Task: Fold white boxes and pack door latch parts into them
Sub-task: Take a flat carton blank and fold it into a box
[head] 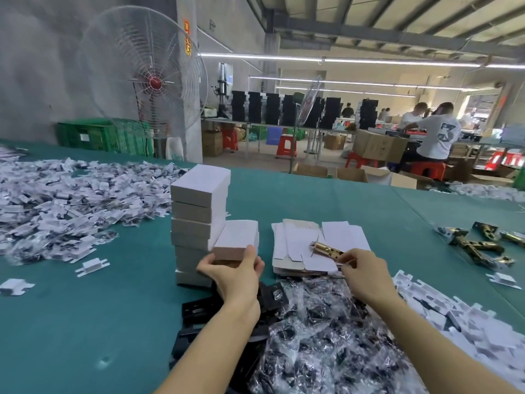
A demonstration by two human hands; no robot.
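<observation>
Now right fingers [349,255] pinch the latch [326,248]; left fingers [250,256] clasp a white box [237,236].

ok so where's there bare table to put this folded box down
Bare green table lies left of the stack of white boxes, nearer than the heap of white packets. Another patch sits between the flat box blanks and the brass latches. The pile of plastic bags crowds the near edge.
</observation>
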